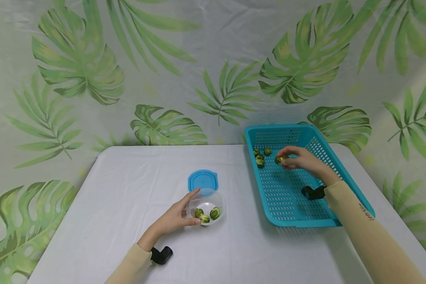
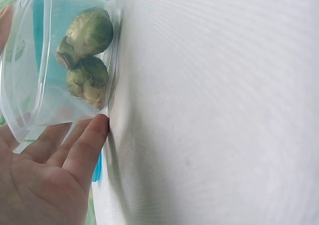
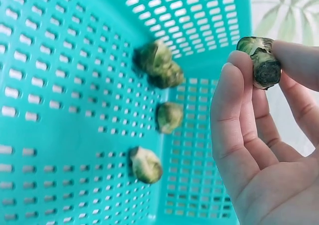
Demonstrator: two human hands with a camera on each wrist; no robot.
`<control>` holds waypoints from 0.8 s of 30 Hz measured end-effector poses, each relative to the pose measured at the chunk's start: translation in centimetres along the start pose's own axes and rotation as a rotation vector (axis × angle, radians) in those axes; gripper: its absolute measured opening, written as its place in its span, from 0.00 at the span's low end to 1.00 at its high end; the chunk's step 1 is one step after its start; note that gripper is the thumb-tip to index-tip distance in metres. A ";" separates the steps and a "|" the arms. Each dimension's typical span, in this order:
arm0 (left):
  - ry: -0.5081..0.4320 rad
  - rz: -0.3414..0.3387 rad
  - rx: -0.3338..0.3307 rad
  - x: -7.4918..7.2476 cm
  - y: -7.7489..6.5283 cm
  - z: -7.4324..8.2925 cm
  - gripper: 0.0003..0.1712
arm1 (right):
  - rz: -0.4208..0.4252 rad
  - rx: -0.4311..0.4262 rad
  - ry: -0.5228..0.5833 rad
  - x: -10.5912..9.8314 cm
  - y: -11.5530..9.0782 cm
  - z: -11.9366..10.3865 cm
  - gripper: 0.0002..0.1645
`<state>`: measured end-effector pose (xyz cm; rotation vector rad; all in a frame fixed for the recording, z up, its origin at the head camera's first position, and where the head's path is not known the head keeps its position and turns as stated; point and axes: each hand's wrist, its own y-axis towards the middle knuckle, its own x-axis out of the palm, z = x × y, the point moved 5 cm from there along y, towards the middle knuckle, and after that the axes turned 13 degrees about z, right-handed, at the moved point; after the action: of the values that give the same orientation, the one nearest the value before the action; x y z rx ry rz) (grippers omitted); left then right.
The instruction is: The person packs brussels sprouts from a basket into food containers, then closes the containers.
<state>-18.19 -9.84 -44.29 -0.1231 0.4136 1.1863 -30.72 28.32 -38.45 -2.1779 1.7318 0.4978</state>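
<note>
My left hand [image 1: 174,217] grips a clear plastic tub [image 1: 207,200] on the white-covered table, thumb at the near side and fingers round the far side. Inside it lie three Brussels sprouts [image 1: 214,213]; the left wrist view shows two of them [image 2: 90,32] through the wall. Over the teal basket [image 1: 280,193], my right hand [image 1: 301,162] pinches a single Brussels sprout [image 3: 266,68] between thumb and fingertips, its dark cut stem showing in the right wrist view. Several more sprouts [image 3: 146,165] sit on the basket floor along its left side.
A blue lid [image 1: 203,180] lies flat just behind the tub. The basket has raised, slotted walls and takes up the table's right side. Behind the white table [image 1: 124,189] hangs a leaf-patterned cloth [image 1: 163,83].
</note>
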 end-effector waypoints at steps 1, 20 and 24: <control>0.000 -0.001 0.001 0.0 0.0 0.0 0.52 | 0.000 -0.004 0.000 0.1 0.0 -0.2 0.22; -0.014 0.005 0.002 0.0 0.0 0.1 0.52 | -0.118 -0.088 0.076 4.0 -0.8 -3.8 0.19; -0.014 0.004 0.006 -0.1 0.0 0.1 0.52 | -0.150 -0.114 0.091 4.9 -1.0 -4.8 0.18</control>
<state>-18.17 -9.85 -44.15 -0.1084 0.4050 1.1895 -28.33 22.13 -36.40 -2.4235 1.6037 0.4775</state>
